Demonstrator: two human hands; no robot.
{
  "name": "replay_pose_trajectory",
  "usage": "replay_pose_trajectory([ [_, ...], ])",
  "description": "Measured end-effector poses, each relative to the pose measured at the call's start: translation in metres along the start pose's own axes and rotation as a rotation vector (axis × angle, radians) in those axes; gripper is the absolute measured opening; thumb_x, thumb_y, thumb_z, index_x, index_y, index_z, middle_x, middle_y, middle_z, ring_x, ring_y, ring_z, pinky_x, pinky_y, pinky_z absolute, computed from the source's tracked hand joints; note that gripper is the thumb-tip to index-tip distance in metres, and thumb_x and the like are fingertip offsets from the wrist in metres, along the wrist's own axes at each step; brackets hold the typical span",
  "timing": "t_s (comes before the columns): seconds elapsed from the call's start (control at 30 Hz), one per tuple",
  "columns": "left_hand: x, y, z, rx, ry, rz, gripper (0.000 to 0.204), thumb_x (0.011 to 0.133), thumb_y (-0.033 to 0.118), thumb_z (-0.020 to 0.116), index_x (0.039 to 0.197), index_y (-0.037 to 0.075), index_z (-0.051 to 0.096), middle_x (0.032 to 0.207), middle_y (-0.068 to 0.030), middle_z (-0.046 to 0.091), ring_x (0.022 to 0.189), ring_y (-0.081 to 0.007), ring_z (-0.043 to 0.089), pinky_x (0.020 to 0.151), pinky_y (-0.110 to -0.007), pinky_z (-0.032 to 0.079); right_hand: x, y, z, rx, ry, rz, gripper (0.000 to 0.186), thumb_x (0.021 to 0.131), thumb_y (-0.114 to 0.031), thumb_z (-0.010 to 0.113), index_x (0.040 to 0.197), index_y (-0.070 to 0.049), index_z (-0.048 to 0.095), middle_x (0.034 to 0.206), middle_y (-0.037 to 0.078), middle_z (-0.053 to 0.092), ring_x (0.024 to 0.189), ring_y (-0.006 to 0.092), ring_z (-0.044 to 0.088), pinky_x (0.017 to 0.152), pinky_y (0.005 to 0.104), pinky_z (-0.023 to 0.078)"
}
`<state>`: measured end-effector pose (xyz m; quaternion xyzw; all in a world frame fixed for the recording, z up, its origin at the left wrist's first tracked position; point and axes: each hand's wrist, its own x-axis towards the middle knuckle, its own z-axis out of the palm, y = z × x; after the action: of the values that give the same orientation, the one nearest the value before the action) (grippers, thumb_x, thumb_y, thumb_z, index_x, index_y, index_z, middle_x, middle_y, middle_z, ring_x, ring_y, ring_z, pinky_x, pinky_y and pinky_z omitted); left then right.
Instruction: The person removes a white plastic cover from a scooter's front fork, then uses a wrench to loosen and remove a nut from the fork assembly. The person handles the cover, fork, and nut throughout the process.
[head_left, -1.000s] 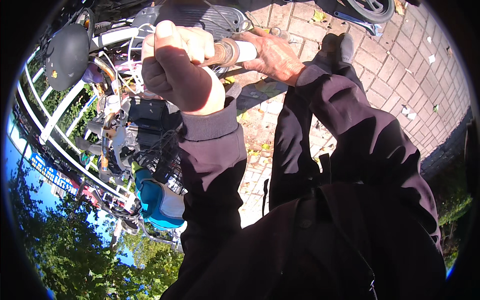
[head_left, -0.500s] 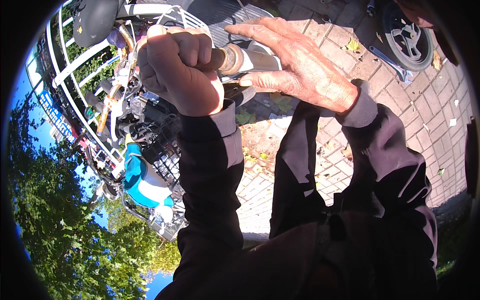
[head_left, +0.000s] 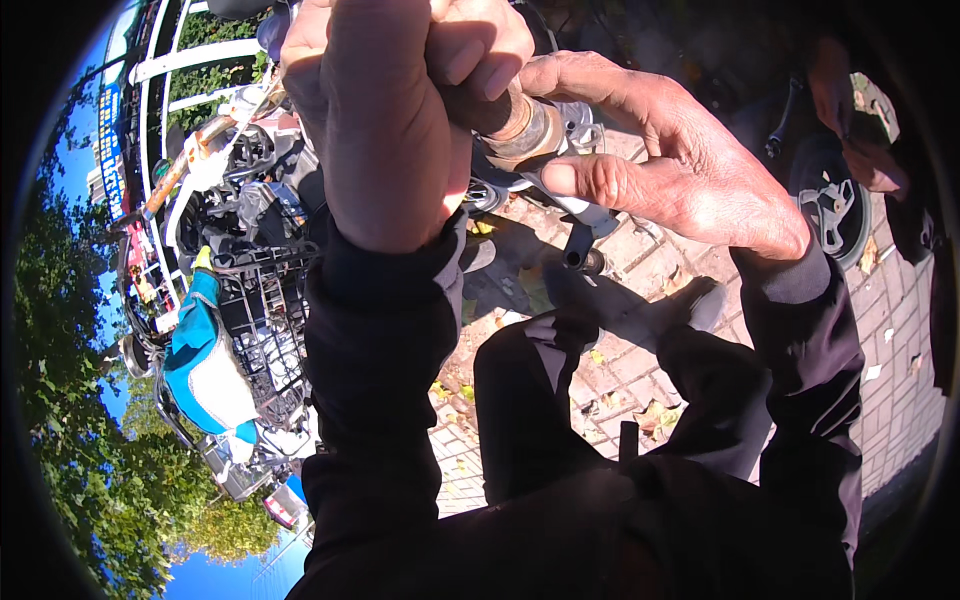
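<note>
My left hand is closed in a fist high in the picture. It grips a stout brown handle with a ringed, tan-coloured collar that points down and to the right. My right hand curves round the collar end, its thumb below and its fingers above, and the tips appear to rest against the collar. What lies behind my left fist is hidden. Below the collar, a silvery metal part and a black tube end show; whether they belong to the handle I cannot tell.
A black wire basket and a blue-and-white cloth are at the left, near white bars. At the right, another person's hand is near a small wheel. A silvery tool lies close by. Paving bricks cover the ground.
Both hands look larger and the left is higher in view. The handle tilts more downward. My right fingers, stretched out before, are now bent round the collar. Another person's hand has come in by the wheel.
</note>
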<state>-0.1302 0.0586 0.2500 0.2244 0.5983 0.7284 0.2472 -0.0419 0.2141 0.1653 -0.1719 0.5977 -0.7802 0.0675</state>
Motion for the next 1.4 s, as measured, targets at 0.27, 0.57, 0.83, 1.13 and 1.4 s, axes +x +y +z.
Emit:
replay_pose_trajectory([
  [0.27, 0.001, 0.003, 0.017, -0.111, 0.185, 0.102, 0.015, 0.102, 0.018, 0.052, 0.093, 0.007, 0.056, 0.064, 0.0020, 0.045, 0.053, -0.0100, 0.046, 0.049, -0.025, 0.040, -0.007, -0.001, -0.016, -0.238, 0.124, -0.132, 0.059, 0.092, -0.031, 0.073, 0.138, 0.001, 0.052, 0.131, 0.012, 0.060, 0.127, 0.0248, 0.054, 0.111, 0.0391, 0.040],
  [0.57, -0.001, -0.007, 0.012, 0.178, 0.059, 0.365, 0.026, 0.104, 0.026, 0.052, 0.087, 0.007, 0.057, 0.065, 0.0023, 0.048, 0.058, -0.0083, 0.047, 0.056, -0.024, 0.039, 0.031, 0.012, -0.008, 0.130, -0.196, -0.087, 0.042, 0.096, -0.030, 0.069, 0.126, -0.001, 0.063, 0.111, 0.008, 0.070, 0.105, 0.0136, 0.063, 0.100, 0.0331, 0.045],
  [0.83, 0.001, -0.009, 0.010, 0.189, 0.084, 0.354, 0.028, 0.104, 0.026, 0.052, 0.085, 0.007, 0.058, 0.068, 0.0018, 0.052, 0.060, -0.0075, 0.050, 0.059, -0.023, 0.041, 0.006, -0.008, -0.016, -0.020, -0.067, -0.093, 0.049, 0.097, -0.035, 0.065, 0.129, 0.002, 0.060, 0.126, 0.012, 0.064, 0.124, 0.0210, 0.056, 0.111, 0.0385, 0.037],
  [1.13, 0.002, -0.012, 0.010, 0.144, 0.123, 0.373, 0.025, 0.102, 0.023, 0.057, 0.081, 0.010, 0.056, 0.067, 0.0028, 0.051, 0.059, -0.0068, 0.049, 0.056, -0.023, 0.041, 0.006, 0.006, -0.032, 0.200, -0.067, -0.240, 0.050, 0.102, -0.048, 0.051, 0.123, -0.007, 0.069, 0.121, 0.008, 0.068, 0.117, 0.0182, 0.058, 0.106, 0.0359, 0.037],
  [1.4, 0.001, -0.014, 0.016, 0.191, 0.233, 0.381, 0.022, 0.101, 0.021, 0.057, 0.082, 0.011, 0.057, 0.069, 0.0035, 0.053, 0.059, -0.0068, 0.049, 0.055, -0.024, 0.041, 0.011, 0.009, -0.032, 0.150, -0.090, -0.176, 0.050, 0.101, -0.048, 0.052, 0.128, -0.009, 0.066, 0.127, 0.005, 0.067, 0.120, 0.0179, 0.056, 0.108, 0.0380, 0.034],
])
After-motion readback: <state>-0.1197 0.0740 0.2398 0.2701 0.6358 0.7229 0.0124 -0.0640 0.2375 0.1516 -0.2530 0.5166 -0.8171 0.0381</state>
